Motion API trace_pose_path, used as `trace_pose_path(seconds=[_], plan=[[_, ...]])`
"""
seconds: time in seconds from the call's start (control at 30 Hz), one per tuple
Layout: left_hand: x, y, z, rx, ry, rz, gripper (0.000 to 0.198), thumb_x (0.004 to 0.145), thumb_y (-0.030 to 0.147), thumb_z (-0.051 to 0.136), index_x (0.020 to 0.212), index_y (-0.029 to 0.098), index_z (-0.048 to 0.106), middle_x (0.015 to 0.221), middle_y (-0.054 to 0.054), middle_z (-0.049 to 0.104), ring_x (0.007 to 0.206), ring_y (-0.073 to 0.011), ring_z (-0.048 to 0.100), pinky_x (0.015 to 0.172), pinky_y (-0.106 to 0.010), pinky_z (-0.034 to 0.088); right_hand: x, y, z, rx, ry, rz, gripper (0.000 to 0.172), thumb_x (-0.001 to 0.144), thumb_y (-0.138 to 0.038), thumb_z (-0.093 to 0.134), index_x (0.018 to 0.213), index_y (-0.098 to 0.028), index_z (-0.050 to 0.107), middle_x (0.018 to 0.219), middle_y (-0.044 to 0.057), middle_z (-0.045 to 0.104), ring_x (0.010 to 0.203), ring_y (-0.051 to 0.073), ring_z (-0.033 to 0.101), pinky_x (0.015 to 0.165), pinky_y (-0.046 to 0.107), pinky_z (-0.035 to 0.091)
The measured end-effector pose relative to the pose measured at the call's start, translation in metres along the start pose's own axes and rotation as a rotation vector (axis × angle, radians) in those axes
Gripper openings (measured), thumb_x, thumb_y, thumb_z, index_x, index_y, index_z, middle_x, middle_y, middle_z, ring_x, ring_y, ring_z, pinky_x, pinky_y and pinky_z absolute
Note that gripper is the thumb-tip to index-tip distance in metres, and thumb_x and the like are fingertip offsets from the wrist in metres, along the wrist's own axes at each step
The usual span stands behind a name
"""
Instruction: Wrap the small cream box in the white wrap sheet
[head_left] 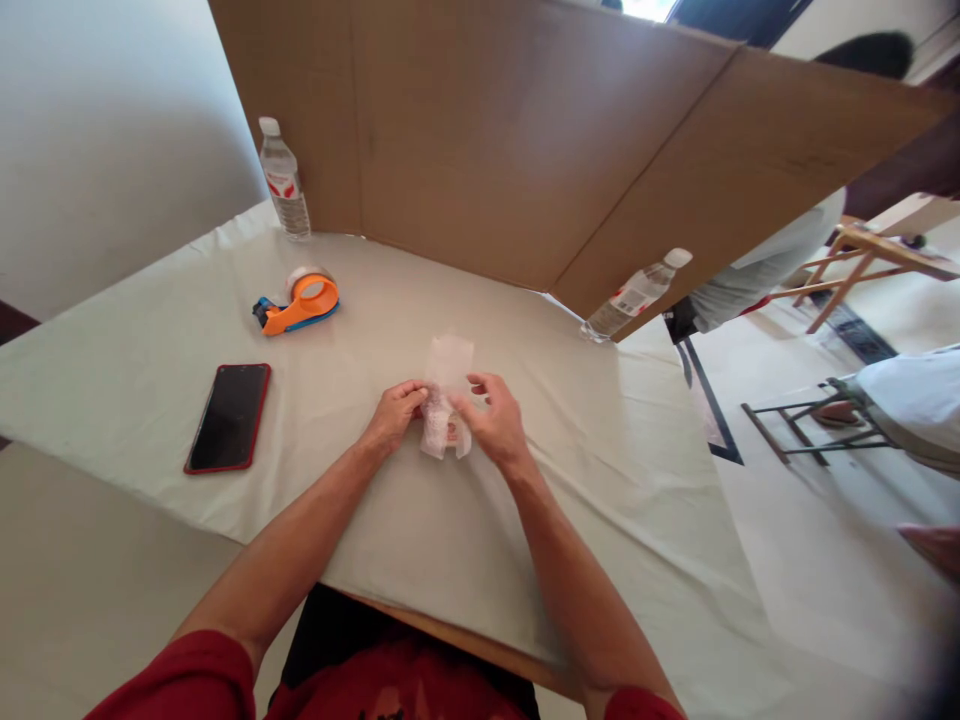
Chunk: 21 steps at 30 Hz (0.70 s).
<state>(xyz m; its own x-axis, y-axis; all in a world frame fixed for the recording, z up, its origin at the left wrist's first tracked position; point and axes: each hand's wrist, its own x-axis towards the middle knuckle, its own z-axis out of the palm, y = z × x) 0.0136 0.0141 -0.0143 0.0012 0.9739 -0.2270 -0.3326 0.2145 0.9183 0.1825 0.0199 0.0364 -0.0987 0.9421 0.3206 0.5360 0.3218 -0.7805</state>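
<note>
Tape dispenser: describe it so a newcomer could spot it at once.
Find the cardboard panel along the back of the table. On the table's left, between the left bottle and the red-edged phone, sits the tape dispenser. Its orange-and-blue body sets it apart from both.

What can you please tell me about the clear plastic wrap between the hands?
The clear plastic wrap looks thin, see-through and crinkled, with a bubbly texture on its near left part. It lies on or just above the pale tablecloth, stretching away from the person. A reddish patch shows near its close end, on or through it. The left hand pinches its left edge; the right hand is at its right side, contact unclear.
</note>
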Motion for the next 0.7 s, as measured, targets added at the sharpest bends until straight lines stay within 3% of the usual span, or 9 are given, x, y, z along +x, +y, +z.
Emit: trace_pose_path(seconds=[0.07,0.13,0.27,0.4,0.47,0.53,0.63,0.7], plan=[[-0.002,0.002,0.0,-0.009,0.002,-0.004,0.025,0.073,0.033,0.067,0.09,0.016,0.07,0.083,-0.003,0.071,0.075,-0.0148,0.064,0.078,-0.03,0.053,-0.012,0.006,0.015,-0.087,-0.012,-0.015,0.053,0.074,-0.056,0.072,0.111,-0.019,0.064,0.123,0.017,0.066,0.103,0.03,0.062,0.096,0.051,0.047],[-0.004,0.003,-0.001,-0.015,-0.002,-0.01,0.026,0.071,0.034,0.069,0.09,0.016,0.07,0.082,-0.003,0.071,0.075,-0.0152,0.064,0.077,-0.031,0.053,-0.013,0.013,0.025,-0.098,-0.004,0.051,0.05,0.075,-0.05,0.07,0.114,-0.019,0.064,0.126,0.017,0.066,0.102,0.031,0.063,0.096,0.052,0.047],[-0.002,0.004,-0.004,-0.022,0.005,-0.025,0.029,0.069,0.037,0.071,0.089,0.016,0.068,0.08,-0.004,0.071,0.071,-0.0159,0.064,0.073,-0.031,0.053,-0.005,0.029,0.022,0.117,0.04,0.19,0.027,0.084,-0.043,0.055,0.09,-0.02,0.069,0.089,0.007,0.073,0.082,0.022,0.065,0.084,0.039,0.051],[-0.001,0.006,-0.005,-0.011,0.064,-0.013,0.037,0.072,0.04,0.069,0.099,0.016,0.065,0.088,-0.004,0.07,0.075,-0.0156,0.064,0.074,-0.031,0.053,-0.004,0.043,0.015,0.501,0.133,0.431,0.033,0.081,-0.049,0.055,0.076,-0.019,0.066,0.065,0.001,0.064,0.061,0.017,0.058,0.062,0.031,0.048],[-0.004,0.01,-0.006,0.112,0.153,0.101,0.043,0.074,0.043,0.068,0.107,0.016,0.064,0.096,-0.006,0.068,0.081,-0.0164,0.063,0.076,-0.03,0.052,-0.004,0.047,0.015,0.607,0.155,0.512,0.033,0.078,-0.051,0.058,0.077,-0.019,0.067,0.062,0.0,0.062,0.057,0.016,0.056,0.058,0.029,0.046],[-0.01,0.015,-0.007,0.352,0.244,0.31,0.046,0.075,0.044,0.068,0.111,0.016,0.064,0.104,-0.009,0.065,0.088,-0.0177,0.062,0.078,-0.031,0.052,-0.005,0.048,0.017,0.61,0.15,0.505,0.032,0.077,-0.05,0.061,0.077,-0.019,0.069,0.063,0.0,0.064,0.058,0.016,0.056,0.058,0.028,0.045],[-0.019,0.018,-0.006,0.666,0.194,0.542,0.049,0.074,0.045,0.071,0.115,0.018,0.066,0.113,-0.01,0.061,0.088,-0.0181,0.061,0.079,-0.032,0.052,-0.007,0.048,0.02,0.521,0.14,0.414,0.033,0.079,-0.05,0.06,0.074,-0.019,0.07,0.064,-0.001,0.064,0.061,0.015,0.055,0.059,0.027,0.044],[-0.021,0.016,-0.004,0.773,0.188,0.537,0.049,0.071,0.043,0.073,0.113,0.017,0.068,0.111,-0.01,0.063,0.084,-0.0179,0.06,0.08,-0.033,0.052,-0.008,0.047,0.021,0.488,0.139,0.363,0.033,0.081,-0.049,0.059,0.075,-0.019,0.07,0.065,-0.001,0.063,0.061,0.014,0.053,0.061,0.027,0.044]])
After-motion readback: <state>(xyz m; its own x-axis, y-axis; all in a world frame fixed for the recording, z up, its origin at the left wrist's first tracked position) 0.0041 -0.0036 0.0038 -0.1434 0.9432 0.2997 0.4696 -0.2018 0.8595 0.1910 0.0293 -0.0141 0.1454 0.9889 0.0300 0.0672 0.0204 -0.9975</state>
